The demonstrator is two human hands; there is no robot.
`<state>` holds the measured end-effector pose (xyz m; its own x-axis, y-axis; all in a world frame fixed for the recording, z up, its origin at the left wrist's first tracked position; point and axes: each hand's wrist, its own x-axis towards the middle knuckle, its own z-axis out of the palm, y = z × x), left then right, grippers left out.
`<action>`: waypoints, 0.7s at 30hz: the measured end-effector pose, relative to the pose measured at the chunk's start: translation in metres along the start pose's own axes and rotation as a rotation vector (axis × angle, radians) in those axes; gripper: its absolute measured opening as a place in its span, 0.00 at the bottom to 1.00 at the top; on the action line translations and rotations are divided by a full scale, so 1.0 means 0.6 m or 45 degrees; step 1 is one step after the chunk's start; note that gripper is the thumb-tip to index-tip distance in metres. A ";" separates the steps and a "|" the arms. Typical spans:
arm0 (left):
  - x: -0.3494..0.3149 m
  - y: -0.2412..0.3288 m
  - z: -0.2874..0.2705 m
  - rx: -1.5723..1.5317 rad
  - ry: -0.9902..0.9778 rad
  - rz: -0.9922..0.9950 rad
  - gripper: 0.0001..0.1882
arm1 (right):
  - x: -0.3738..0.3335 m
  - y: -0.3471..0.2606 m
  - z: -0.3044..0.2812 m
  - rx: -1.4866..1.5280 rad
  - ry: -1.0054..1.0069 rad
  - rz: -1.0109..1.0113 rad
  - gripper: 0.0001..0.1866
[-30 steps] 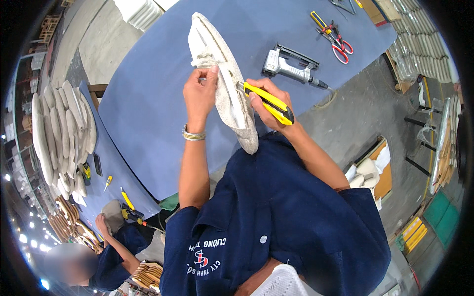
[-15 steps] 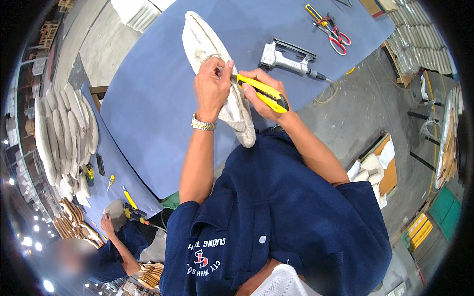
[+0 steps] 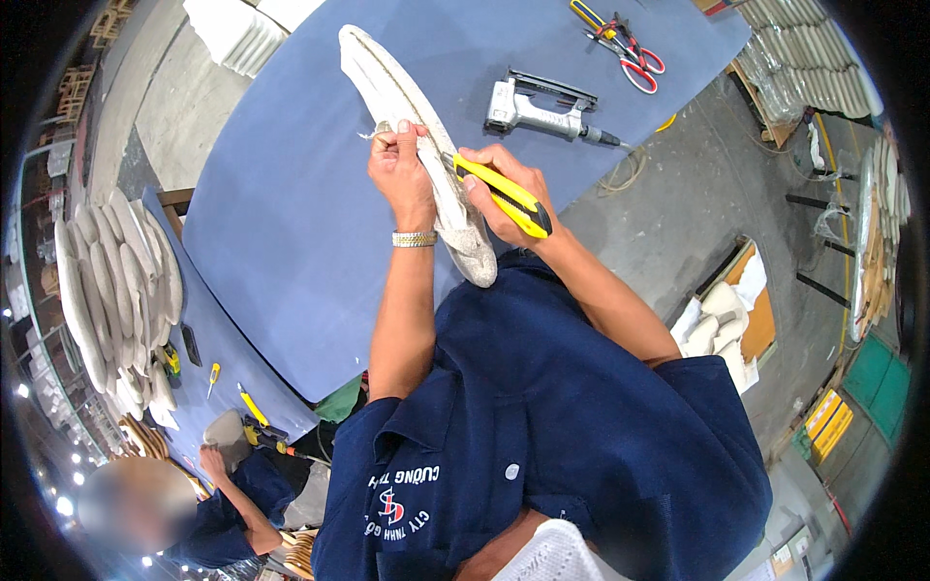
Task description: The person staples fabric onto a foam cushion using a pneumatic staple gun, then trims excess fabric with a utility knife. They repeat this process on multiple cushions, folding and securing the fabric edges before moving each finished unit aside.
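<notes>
A long, narrow beige fabric-covered cushion [image 3: 387,82] is held edge-up, its near end close to my shirt and its far end over the blue table. My left hand [image 3: 402,184] is closed in a pinch on the cushion's fabric edge, with a loose scrap sticking out left of the fingers. In my right hand [image 3: 528,177] is a yellow and black utility knife [image 3: 511,198], its front end against the cushion's right side. The blade itself is hard to make out.
On the blue table [image 3: 281,252] lie a silver staple gun [image 3: 538,108] with its hose, red-handled scissors [image 3: 637,73] and a yellow-handled tool [image 3: 586,15]. At left, beige cushions [image 3: 116,281] are stacked near another person's arm [image 3: 247,513]. A box of pale pieces [image 3: 722,324] stands right.
My left hand has drawn slightly toward me, and its fingers are now farther from the knife tip. The knife has also shifted a little nearer along the cushion. The whole view has moved slightly.
</notes>
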<state>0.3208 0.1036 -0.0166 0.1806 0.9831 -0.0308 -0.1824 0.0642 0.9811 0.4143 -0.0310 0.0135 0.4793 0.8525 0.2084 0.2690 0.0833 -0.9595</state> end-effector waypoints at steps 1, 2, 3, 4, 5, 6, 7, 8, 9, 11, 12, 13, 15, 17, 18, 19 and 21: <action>-0.001 0.001 0.002 0.035 0.024 0.016 0.14 | -0.007 -0.001 -0.002 -0.011 -0.008 0.012 0.14; -0.001 -0.001 0.003 0.004 0.048 0.022 0.14 | -0.015 -0.003 -0.001 -0.023 -0.015 0.024 0.14; -0.002 -0.002 0.006 -0.029 0.070 0.030 0.14 | -0.023 -0.002 0.001 -0.002 0.011 0.017 0.14; -0.002 -0.003 0.007 -0.063 0.092 0.037 0.14 | -0.029 -0.005 -0.001 -0.001 -0.006 0.052 0.14; -0.001 -0.004 0.008 -0.054 0.110 0.042 0.14 | -0.036 -0.009 -0.006 0.000 -0.023 0.087 0.14; -0.002 -0.005 0.009 -0.046 0.132 0.041 0.14 | -0.045 -0.014 -0.013 -0.001 -0.045 0.126 0.14; -0.003 -0.007 0.010 -0.038 0.154 0.040 0.14 | -0.056 -0.021 -0.020 -0.030 -0.077 0.159 0.14; -0.001 -0.008 0.011 -0.059 0.170 0.028 0.14 | -0.068 -0.025 -0.022 -0.027 -0.067 0.151 0.14; 0.000 -0.009 0.011 -0.078 0.188 0.017 0.13 | -0.081 -0.026 -0.023 -0.021 -0.059 0.143 0.14; 0.000 -0.012 0.012 -0.090 0.192 -0.003 0.13 | -0.096 -0.030 -0.029 -0.030 -0.075 0.112 0.14; 0.002 -0.007 0.014 -0.081 0.173 -0.009 0.13 | -0.095 -0.035 -0.033 -0.043 -0.117 0.171 0.14; 0.002 -0.001 0.014 -0.072 0.156 -0.015 0.12 | -0.093 -0.042 -0.038 -0.057 -0.160 0.228 0.14; -0.008 0.034 0.008 0.100 0.004 0.101 0.12 | -0.088 -0.049 -0.040 -0.094 -0.194 0.226 0.14; -0.026 0.088 0.001 0.245 -0.176 0.254 0.12 | -0.085 -0.050 -0.034 -0.137 -0.170 0.117 0.15; -0.043 0.119 -0.008 0.307 -0.268 0.345 0.13 | -0.082 -0.055 -0.034 -0.131 -0.153 0.124 0.15; -0.053 0.135 -0.019 0.370 -0.362 0.436 0.13 | -0.078 -0.062 -0.035 -0.126 -0.135 0.129 0.15; -0.055 0.144 -0.047 0.319 -0.231 0.269 0.13 | -0.074 -0.052 -0.030 -0.100 -0.075 0.083 0.15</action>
<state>0.2716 0.0815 0.0640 0.3368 0.9222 0.1900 0.0041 -0.2032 0.9791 0.3997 -0.0810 0.0379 0.4486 0.8839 0.1323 0.3046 -0.0121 -0.9524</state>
